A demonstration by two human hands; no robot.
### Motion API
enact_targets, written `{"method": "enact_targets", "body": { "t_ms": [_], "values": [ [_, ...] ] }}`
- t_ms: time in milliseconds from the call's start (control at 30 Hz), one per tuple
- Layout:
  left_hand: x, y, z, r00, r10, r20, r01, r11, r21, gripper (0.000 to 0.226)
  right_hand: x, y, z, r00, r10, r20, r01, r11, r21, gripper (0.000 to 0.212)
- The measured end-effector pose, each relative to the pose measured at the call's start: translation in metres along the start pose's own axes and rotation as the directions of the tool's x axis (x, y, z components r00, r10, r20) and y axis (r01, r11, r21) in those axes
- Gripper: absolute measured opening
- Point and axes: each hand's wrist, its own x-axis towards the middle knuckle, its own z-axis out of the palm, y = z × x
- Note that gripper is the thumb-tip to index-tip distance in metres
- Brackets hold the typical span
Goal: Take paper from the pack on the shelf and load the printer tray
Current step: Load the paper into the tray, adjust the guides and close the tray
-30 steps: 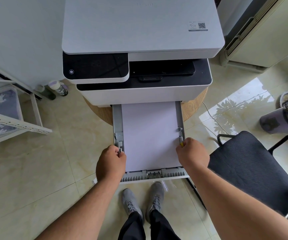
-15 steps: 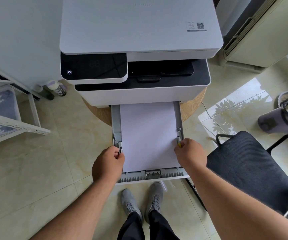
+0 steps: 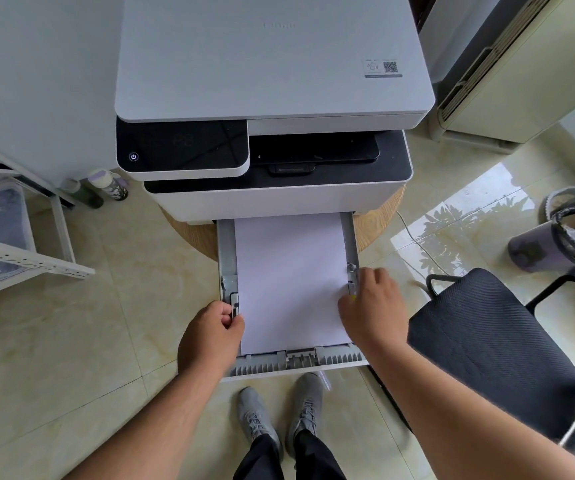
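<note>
A white printer (image 3: pixel 272 64) stands on a round wooden table (image 3: pixel 377 225). Its grey paper tray (image 3: pixel 313 362) is pulled out toward me. A stack of white paper (image 3: pixel 289 278) lies flat inside it. My left hand (image 3: pixel 209 337) pinches the left paper guide (image 3: pixel 234 301) at the paper's left edge with curled fingers. On the other side, my right hand (image 3: pixel 372 306) rests over the right paper guide (image 3: pixel 351 271) and the tray's rail. Its fingers are loosened and spread, and the thumb lies at the paper's right edge. The paper pack is out of view.
A black mesh chair (image 3: pixel 486 348) stands close to the tray's right. A white metal shelf (image 3: pixel 26 263) is at the left, with two bottles (image 3: pixel 109 183) on the floor by the wall. A lined bin (image 3: pixel 556 237) and a cream floor-standing unit (image 3: pixel 521 64) are at the right. My shoes (image 3: pixel 279 410) are under the tray.
My right hand has loosened from a tight pinch on the right guide, and its fingers now spread over the rail. The left hand keeps its pinch on the left guide.
</note>
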Motion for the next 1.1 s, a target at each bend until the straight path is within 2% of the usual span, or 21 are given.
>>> {"method": "enact_targets", "body": {
  "t_ms": [33,67,133,200,333,467,533,600,733,767,833,933,1100],
  "values": [
    [0.001,-0.001,0.001,1.000,0.000,-0.001,0.000,1.000,-0.001,0.007,0.001,-0.004,0.000,0.988,-0.152,0.001,0.152,0.986,-0.065,0.050],
    [0.001,-0.001,0.001,1.000,-0.002,-0.003,0.002,1.000,0.001,0.007,0.003,-0.008,-0.001,0.954,-0.286,0.088,0.296,0.946,-0.133,0.065],
    [0.002,-0.001,0.003,1.000,-0.001,-0.006,0.001,1.000,0.008,0.007,0.012,-0.013,0.002,0.862,-0.404,0.305,0.474,0.857,-0.204,0.083],
    [0.002,-0.002,0.004,1.000,0.004,0.001,-0.004,1.000,0.009,0.008,0.022,-0.015,0.006,0.829,-0.393,0.398,0.510,0.823,-0.250,0.095],
    [0.003,-0.006,0.004,0.999,0.035,0.018,-0.036,0.999,0.038,0.028,0.027,-0.017,0.010,0.833,-0.372,0.409,0.512,0.799,-0.316,0.104],
    [-0.005,-0.009,-0.001,0.998,0.069,-0.007,-0.069,0.997,0.034,0.042,0.017,-0.012,0.007,0.841,-0.375,0.389,0.509,0.793,-0.336,0.086],
    [-0.013,-0.012,-0.004,0.996,0.084,-0.021,-0.084,0.996,0.013,0.045,0.008,-0.004,0.008,0.810,-0.442,0.385,0.565,0.766,-0.307,0.071],
    [-0.021,-0.018,-0.008,0.995,0.104,0.002,-0.104,0.993,0.051,0.045,-0.002,0.004,0.009,0.772,-0.502,0.390,0.613,0.749,-0.250,0.068],
    [-0.037,-0.029,-0.017,0.982,0.161,0.096,-0.175,0.970,0.170,0.045,-0.015,0.006,0.000,0.712,-0.516,0.475,0.651,0.739,-0.174,0.056],
    [-0.040,-0.032,-0.019,0.975,0.183,0.130,-0.206,0.958,0.200,0.047,-0.020,0.008,-0.002,0.716,-0.525,0.461,0.647,0.746,-0.156,0.049],
    [-0.045,-0.037,-0.019,0.950,0.242,0.197,-0.291,0.916,0.277,0.053,-0.034,0.017,-0.006,0.770,-0.542,0.336,0.607,0.785,-0.125,0.035],
    [-0.049,-0.047,-0.015,0.917,0.316,0.244,-0.392,0.827,0.402,0.062,-0.065,0.041,-0.005,0.855,-0.491,0.164,0.513,0.849,-0.131,0.033],
    [-0.047,-0.063,-0.011,0.888,0.371,0.272,-0.460,0.710,0.534,0.061,-0.090,0.077,0.005,0.897,-0.369,0.243,0.427,0.866,-0.261,0.029]
  ]
}}
